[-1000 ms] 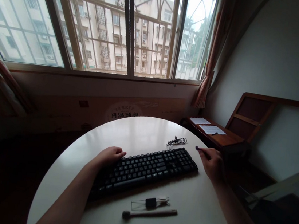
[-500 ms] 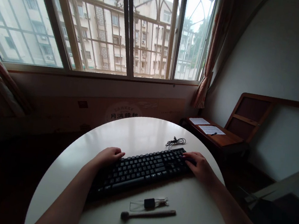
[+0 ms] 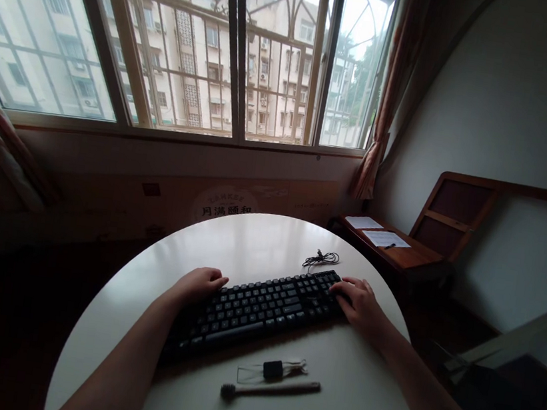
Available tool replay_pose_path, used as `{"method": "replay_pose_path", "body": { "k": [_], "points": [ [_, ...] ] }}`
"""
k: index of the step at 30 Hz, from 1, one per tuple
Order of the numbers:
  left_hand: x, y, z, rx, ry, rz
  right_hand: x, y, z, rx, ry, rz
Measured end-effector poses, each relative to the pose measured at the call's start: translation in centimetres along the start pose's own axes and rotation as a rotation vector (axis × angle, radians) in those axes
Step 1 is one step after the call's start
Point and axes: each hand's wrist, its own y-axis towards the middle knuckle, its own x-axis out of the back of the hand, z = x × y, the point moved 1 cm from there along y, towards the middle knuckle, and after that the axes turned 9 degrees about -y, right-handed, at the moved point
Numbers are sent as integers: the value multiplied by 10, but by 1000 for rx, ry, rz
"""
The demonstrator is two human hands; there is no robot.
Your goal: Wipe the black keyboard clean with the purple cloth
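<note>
A black keyboard [image 3: 260, 309] lies slanted across the white round table, its right end farther from me. My left hand [image 3: 200, 284] is closed at its left end, with curled fingers by the back edge and the thumb toward the keys; the fingertips are partly hidden. At the right end, my right hand [image 3: 361, 305] has its bent fingers over the number pad and side edge. In front of the keyboard is a wire keycap puller [image 3: 272, 370] with a black middle. Below that lies a toothbrush-like brush [image 3: 274, 390], its dark bristles to the left.
A bundled black cable [image 3: 321, 259] sits behind the keyboard's right end. The round table [image 3: 105, 337] curves away at both sides. To the right stands a wooden chair [image 3: 423, 255] with papers [image 3: 386, 239] and a pen on it. A barred window is ahead.
My right hand has shifted slightly left, and its fingers have changed position over the number pad. My left hand and the keyboard look nearly unchanged.
</note>
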Motion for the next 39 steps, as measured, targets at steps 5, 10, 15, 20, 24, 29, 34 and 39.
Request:
{"method": "replay_pose_path", "body": {
  "k": [5,10,15,20,24,29,34,39],
  "points": [
    [0,1,3,-2,-8,2,2,1,0,27,-6,-20],
    [-1,2,5,-3,-8,1,2,2,-5,14,-36,-96],
    [-1,4,4,0,17,4,-2,2,-8,1,-44,-68],
    [-1,3,2,5,12,4,-3,1,-11,28,-19,-64],
    [0,3,3,5,0,5,-2,1,-12,-15,-68,-60],
    [0,3,4,10,2,10,1,0,-8,-64,-110,-19],
    [-2,5,5,4,5,1,1,-1,0,-75,-116,46],
    [-2,6,6,6,4,-7,0,1,3,-111,-124,20]
  ]
}}
